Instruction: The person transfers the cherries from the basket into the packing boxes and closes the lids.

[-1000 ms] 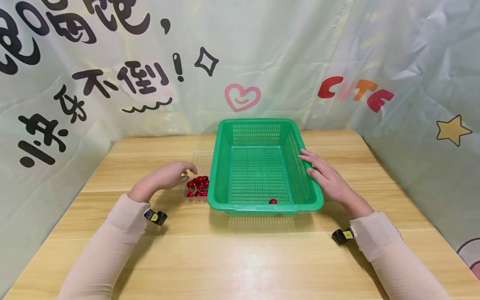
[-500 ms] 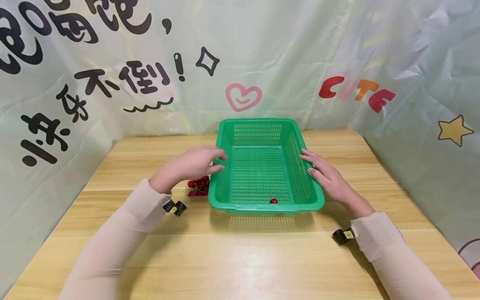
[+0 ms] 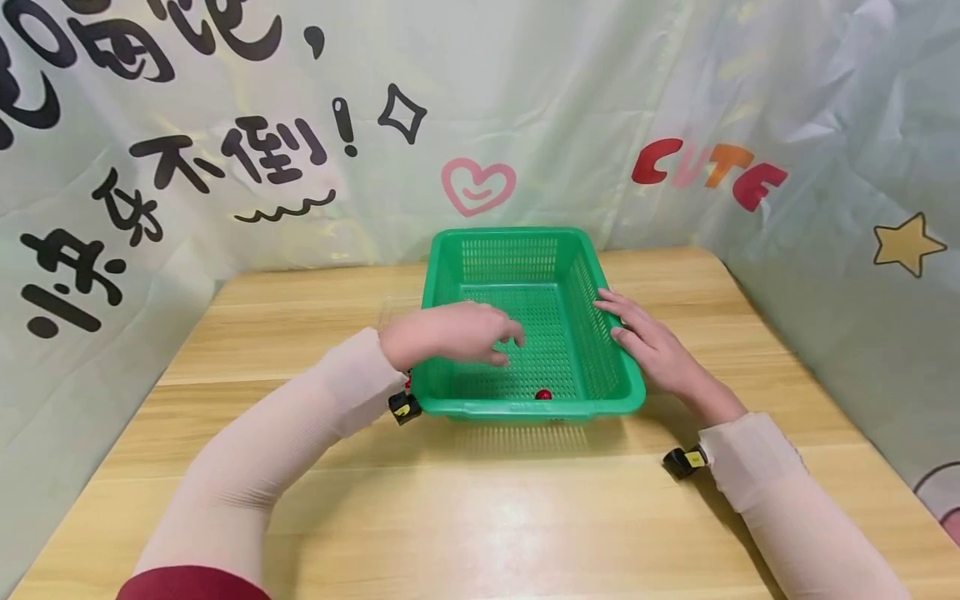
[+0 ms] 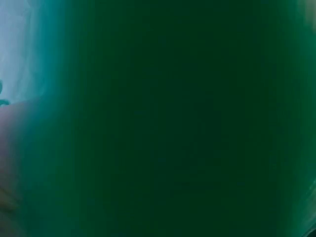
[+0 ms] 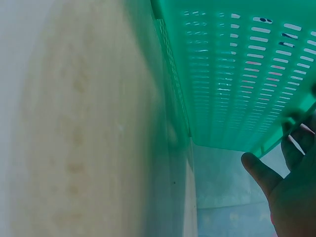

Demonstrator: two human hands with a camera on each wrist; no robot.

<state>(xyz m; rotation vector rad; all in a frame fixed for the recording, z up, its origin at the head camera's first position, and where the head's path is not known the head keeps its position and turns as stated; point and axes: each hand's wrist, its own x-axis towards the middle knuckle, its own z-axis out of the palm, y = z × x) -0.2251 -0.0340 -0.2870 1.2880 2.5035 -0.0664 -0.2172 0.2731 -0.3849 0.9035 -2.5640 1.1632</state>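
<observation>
A green plastic basket (image 3: 525, 408) stands on the table, and a single red cherry (image 3: 543, 394) lies inside by its near wall. My left hand (image 3: 461, 332) is over the basket's left half, fingers loosely bent, thumb apart. No object shows between them. My right hand (image 3: 654, 346) holds the basket's right rim; in the right wrist view the fingers reach over the edge while the thumb (image 5: 261, 173) stays on the outer side. More red cherries (image 3: 408, 382) are mostly hidden behind my left wrist. Dark green blur fills the left wrist view.
A clear plastic container (image 3: 396, 307) stands against the basket's left side, largely covered by my left arm. The wooden table (image 3: 487, 508) extends in front of the basket. A printed cloth backdrop (image 3: 570, 108) rises behind the table and along both sides.
My left hand has moved right, from beside the cherries at the clear container, across the left rim to above the basket's inside. My right hand keeps its place on the rim.
</observation>
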